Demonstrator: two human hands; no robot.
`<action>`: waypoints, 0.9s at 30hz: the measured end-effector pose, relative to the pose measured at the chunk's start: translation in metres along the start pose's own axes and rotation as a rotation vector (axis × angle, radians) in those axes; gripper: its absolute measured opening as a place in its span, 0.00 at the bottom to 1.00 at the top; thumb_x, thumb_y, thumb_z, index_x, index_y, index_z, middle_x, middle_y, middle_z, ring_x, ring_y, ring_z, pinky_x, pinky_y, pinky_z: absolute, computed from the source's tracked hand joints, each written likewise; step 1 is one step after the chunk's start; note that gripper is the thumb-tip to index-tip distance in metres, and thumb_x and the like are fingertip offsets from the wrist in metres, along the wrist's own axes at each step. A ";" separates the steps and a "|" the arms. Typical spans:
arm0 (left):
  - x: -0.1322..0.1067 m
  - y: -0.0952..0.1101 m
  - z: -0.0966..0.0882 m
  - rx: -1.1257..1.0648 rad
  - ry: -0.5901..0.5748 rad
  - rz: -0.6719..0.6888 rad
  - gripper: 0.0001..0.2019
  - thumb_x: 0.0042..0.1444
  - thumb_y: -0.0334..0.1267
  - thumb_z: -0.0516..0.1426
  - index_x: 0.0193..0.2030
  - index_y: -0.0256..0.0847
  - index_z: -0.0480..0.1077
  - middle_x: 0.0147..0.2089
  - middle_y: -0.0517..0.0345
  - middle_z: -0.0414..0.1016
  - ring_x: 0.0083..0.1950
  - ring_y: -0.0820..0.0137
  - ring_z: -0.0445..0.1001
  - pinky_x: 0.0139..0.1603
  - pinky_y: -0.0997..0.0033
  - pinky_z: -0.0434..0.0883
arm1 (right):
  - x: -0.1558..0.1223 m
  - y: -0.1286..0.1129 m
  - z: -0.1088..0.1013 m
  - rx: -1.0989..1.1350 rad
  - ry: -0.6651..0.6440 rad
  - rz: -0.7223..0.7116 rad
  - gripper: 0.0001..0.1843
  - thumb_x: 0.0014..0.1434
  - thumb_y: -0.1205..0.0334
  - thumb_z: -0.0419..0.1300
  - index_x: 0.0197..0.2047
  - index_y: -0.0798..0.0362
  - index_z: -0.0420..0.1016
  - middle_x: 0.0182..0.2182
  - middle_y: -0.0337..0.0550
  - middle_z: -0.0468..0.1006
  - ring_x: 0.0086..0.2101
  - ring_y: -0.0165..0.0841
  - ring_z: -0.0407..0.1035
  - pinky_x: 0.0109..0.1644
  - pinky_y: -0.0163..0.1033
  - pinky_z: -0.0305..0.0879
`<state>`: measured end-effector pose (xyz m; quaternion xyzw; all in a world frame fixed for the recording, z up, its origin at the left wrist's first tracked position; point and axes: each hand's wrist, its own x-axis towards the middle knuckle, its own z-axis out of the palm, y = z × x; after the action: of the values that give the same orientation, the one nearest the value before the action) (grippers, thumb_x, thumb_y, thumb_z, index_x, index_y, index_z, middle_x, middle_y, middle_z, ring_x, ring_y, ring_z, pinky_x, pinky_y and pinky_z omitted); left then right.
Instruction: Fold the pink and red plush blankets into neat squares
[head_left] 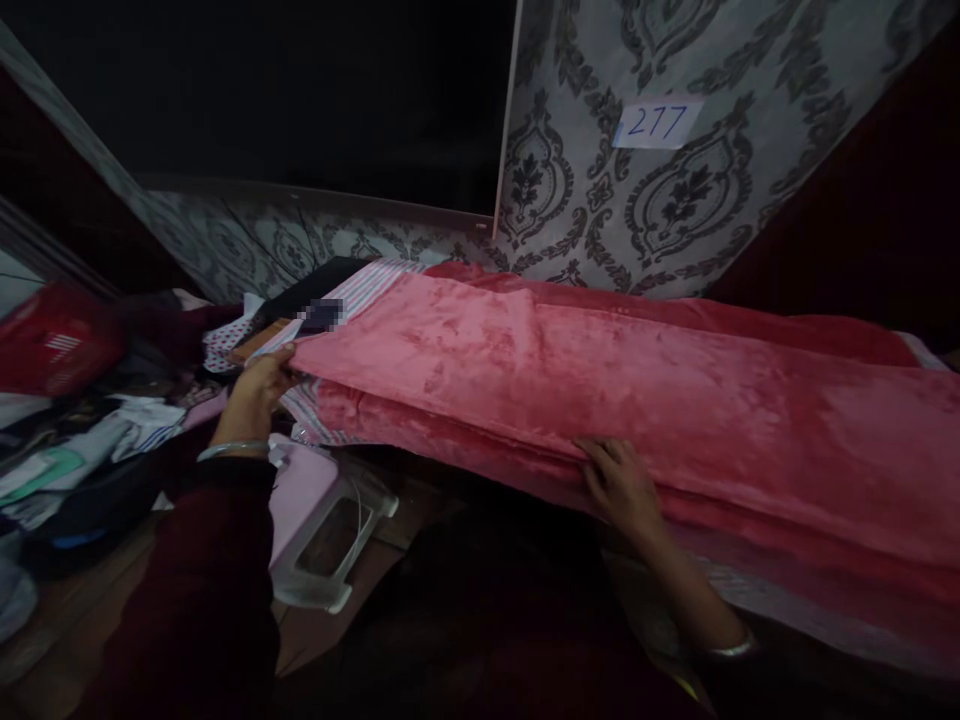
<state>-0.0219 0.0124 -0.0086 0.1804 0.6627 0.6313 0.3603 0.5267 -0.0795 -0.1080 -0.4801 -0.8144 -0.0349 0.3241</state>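
Curling over the front edge of the pink blanket (675,400), right of centre in the lower half of the frame, your right hand (622,485) has its fingers bent and close together; I cannot tell whether they pinch the cloth. Below your left wrist, at lower left, is a plastic stool (307,490) with a pale pink top. Your left hand (262,385), left of centre, pinches the blanket's left corner between thumb and fingers. The blanket lies in layers from there to the right edge, with striped cloth (382,280) at its far left end. Mixed clothes (135,430) heap at the left. Farther back, a dark screen (300,100) fills the upper left, and patterned wallpaper (600,210) at upper right bears a paper (660,122) marked 277.
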 end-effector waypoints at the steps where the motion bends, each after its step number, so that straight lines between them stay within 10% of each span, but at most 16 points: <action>1: 0.001 0.000 0.000 0.024 0.030 -0.001 0.07 0.57 0.23 0.60 0.34 0.35 0.66 0.26 0.63 0.68 0.26 0.75 0.67 0.30 0.74 0.72 | 0.000 0.000 0.001 0.007 0.002 0.004 0.19 0.66 0.67 0.52 0.56 0.50 0.76 0.42 0.49 0.77 0.43 0.43 0.69 0.47 0.49 0.69; 15: 0.010 -0.007 -0.010 0.203 0.031 0.010 0.14 0.43 0.33 0.69 0.28 0.37 0.67 0.21 0.64 0.65 0.21 0.76 0.62 0.20 0.76 0.66 | 0.033 -0.020 -0.016 0.075 -0.049 -0.049 0.16 0.69 0.54 0.55 0.54 0.51 0.77 0.45 0.52 0.78 0.45 0.45 0.71 0.50 0.51 0.70; 27: 0.013 -0.002 -0.014 0.151 -0.039 0.075 0.12 0.41 0.34 0.67 0.28 0.38 0.68 0.18 0.66 0.63 0.17 0.77 0.60 0.16 0.79 0.62 | 0.138 -0.121 0.059 0.072 -0.533 -0.334 0.17 0.66 0.63 0.60 0.57 0.51 0.74 0.46 0.49 0.74 0.46 0.39 0.68 0.48 0.41 0.66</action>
<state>-0.0400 0.0113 -0.0148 0.2439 0.6942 0.5888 0.3346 0.3553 -0.0179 -0.0459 -0.3202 -0.9389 0.0683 0.1057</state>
